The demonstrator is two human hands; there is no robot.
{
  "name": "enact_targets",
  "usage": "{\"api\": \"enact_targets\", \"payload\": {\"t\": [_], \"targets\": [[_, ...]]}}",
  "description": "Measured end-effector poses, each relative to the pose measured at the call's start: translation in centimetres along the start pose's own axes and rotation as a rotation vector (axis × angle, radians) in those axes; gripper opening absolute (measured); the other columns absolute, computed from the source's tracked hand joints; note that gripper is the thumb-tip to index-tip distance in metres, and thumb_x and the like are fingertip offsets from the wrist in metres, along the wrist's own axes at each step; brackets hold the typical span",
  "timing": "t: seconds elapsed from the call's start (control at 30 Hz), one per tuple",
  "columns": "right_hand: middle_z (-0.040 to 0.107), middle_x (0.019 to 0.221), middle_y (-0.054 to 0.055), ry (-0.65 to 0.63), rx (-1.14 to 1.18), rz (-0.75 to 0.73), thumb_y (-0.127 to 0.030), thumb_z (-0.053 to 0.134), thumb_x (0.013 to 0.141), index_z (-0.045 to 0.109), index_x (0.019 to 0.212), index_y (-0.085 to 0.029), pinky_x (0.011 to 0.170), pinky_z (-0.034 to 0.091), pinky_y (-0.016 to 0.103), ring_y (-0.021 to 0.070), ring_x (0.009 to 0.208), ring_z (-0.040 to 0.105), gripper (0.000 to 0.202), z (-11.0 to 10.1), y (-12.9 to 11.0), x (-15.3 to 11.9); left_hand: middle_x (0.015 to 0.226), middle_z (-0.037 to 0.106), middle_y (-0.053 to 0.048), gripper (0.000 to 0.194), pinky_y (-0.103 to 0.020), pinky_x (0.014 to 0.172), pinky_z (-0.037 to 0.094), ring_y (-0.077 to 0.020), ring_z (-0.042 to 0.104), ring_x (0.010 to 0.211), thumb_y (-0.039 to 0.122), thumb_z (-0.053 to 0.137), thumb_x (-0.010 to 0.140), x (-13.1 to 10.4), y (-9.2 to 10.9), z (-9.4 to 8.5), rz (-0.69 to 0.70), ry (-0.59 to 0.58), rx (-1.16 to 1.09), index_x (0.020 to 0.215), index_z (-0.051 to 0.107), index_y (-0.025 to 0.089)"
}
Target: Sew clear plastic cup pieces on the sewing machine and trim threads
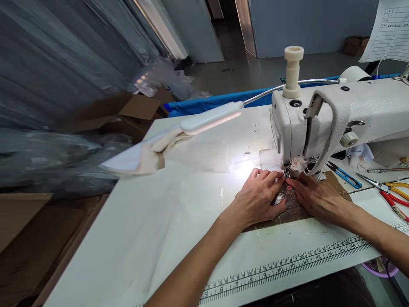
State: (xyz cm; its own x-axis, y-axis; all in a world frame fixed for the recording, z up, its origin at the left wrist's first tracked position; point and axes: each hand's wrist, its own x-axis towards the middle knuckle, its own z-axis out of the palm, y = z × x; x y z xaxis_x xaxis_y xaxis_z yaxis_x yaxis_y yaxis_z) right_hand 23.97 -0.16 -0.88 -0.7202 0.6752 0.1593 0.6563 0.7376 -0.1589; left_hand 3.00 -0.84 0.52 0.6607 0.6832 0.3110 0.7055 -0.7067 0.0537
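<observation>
A white sewing machine (306, 123) stands at the right, its presser foot (291, 173) low over the plate. My left hand (260, 194) lies palm down just left of the foot. Its fingers stretch over a small piece of pale fabric (278, 175), and its thumb sticks out apart. Close to the foot on the other side, my right hand (315, 198) has its fingers drawn together, tips nearly meeting those of the left. What it holds, if anything, is hidden. A gathered pale pink fabric rosette (298, 163) sits on the machine head above the foot.
Blue thread snips (345, 175) and red- and yellow-handled tools (394, 192) lie at the right. A lamp (211, 118) on a flexible neck reaches over the table, beside folded cream fabric (150, 157). A ruler strip (287, 270) runs along the front edge. Cardboard boxes (139, 106) stand left.
</observation>
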Motion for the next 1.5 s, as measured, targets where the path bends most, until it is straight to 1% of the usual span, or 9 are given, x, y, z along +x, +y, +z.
{"api": "enact_targets", "payload": {"t": [0.13,0.27,0.43,0.57,0.7,0.9,1.0,1.2,1.5], "targets": [[0.067,0.099,0.012,0.038,0.173,0.040,-0.024,0.040,0.095,0.062,0.121,-0.019,0.061,0.052,0.031,0.0196,0.073,0.064,0.035,-0.9,0.5,-0.2,0.099,0.063,-0.012,0.037,-0.041,0.073,0.044,-0.0231,0.055,0.081,0.039,0.046,0.088,0.1,0.1,0.0,0.000,-0.019,0.041,0.106,0.063,0.011],[0.067,0.087,0.009,0.051,0.346,0.122,-0.029,0.042,0.095,0.069,0.101,-0.018,0.064,0.052,0.032,0.0185,0.068,0.063,0.030,-2.1,1.4,-0.2,0.094,0.063,-0.011,0.039,-0.040,0.074,0.044,-0.0230,0.055,0.082,0.041,0.044,0.089,0.1,0.0,0.1,-0.016,-0.029,0.057,0.107,0.063,0.012],[0.062,0.064,0.003,0.001,0.526,0.272,-0.023,0.042,0.090,0.061,0.078,-0.019,0.055,0.047,0.028,0.0173,0.058,0.059,0.023,-2.4,2.3,0.9,0.089,0.062,-0.009,0.037,-0.039,0.073,0.043,-0.0220,0.054,0.079,0.043,0.045,0.088,0.2,-0.1,0.2,-0.026,-0.014,0.069,0.097,0.066,0.013],[0.059,0.063,0.003,0.052,0.539,0.343,-0.020,0.041,0.086,0.052,0.069,-0.020,0.052,0.044,0.027,0.0169,0.057,0.057,0.020,-1.8,2.5,1.2,0.087,0.061,-0.009,0.036,-0.039,0.072,0.042,-0.0227,0.054,0.079,0.043,0.046,0.088,0.1,-0.2,0.4,-0.031,-0.003,0.065,0.093,0.065,0.014],[0.061,0.068,0.004,0.106,0.576,0.335,-0.029,0.043,0.088,0.049,0.069,-0.021,0.056,0.047,0.027,0.0180,0.064,0.060,0.022,-2.0,2.0,0.5,0.089,0.061,-0.010,0.036,-0.040,0.072,0.042,-0.0240,0.053,0.083,0.043,0.045,0.089,0.1,-0.2,0.5,-0.042,0.000,0.059,0.095,0.064,0.013],[0.060,0.066,0.003,0.203,0.524,0.303,-0.032,0.044,0.087,0.048,0.071,-0.022,0.051,0.044,0.027,0.0177,0.061,0.059,0.019,-2.0,1.5,-0.2,0.098,0.060,-0.012,0.034,-0.042,0.077,0.043,-0.0255,0.055,0.090,0.041,0.044,0.091,0.1,-0.2,0.5,-0.076,-0.004,0.003,0.105,0.058,0.014],[0.061,0.066,0.003,0.209,0.506,0.302,-0.030,0.045,0.086,0.050,0.072,-0.022,0.051,0.044,0.028,0.0180,0.062,0.060,0.017,-1.7,1.6,-0.2,0.105,0.058,-0.013,0.032,-0.044,0.079,0.043,-0.0273,0.055,0.096,0.039,0.043,0.092,0.0,-0.1,0.6,-0.120,0.006,-0.026,0.110,0.054,0.016],[0.065,0.073,0.004,0.220,0.528,0.268,-0.027,0.044,0.086,0.056,0.080,-0.021,0.052,0.045,0.027,0.0178,0.065,0.062,0.015,-1.8,1.8,-0.1,0.121,0.053,-0.019,0.029,-0.046,0.081,0.042,-0.0303,0.052,0.106,0.033,0.042,0.095,-0.1,-0.1,1.2,-0.282,0.136,0.034,0.118,0.046,0.015],[0.064,0.073,0.003,0.205,0.480,0.212,-0.022,0.044,0.088,0.062,0.083,-0.018,0.056,0.047,0.027,0.0158,0.061,0.059,0.019,-1.6,2.1,-0.3,0.130,0.048,-0.024,0.030,-0.051,0.087,0.040,-0.0319,0.048,0.116,0.025,0.035,0.096,0.0,-0.1,1.6,-0.336,0.179,0.090,0.122,0.044,0.013]]}}
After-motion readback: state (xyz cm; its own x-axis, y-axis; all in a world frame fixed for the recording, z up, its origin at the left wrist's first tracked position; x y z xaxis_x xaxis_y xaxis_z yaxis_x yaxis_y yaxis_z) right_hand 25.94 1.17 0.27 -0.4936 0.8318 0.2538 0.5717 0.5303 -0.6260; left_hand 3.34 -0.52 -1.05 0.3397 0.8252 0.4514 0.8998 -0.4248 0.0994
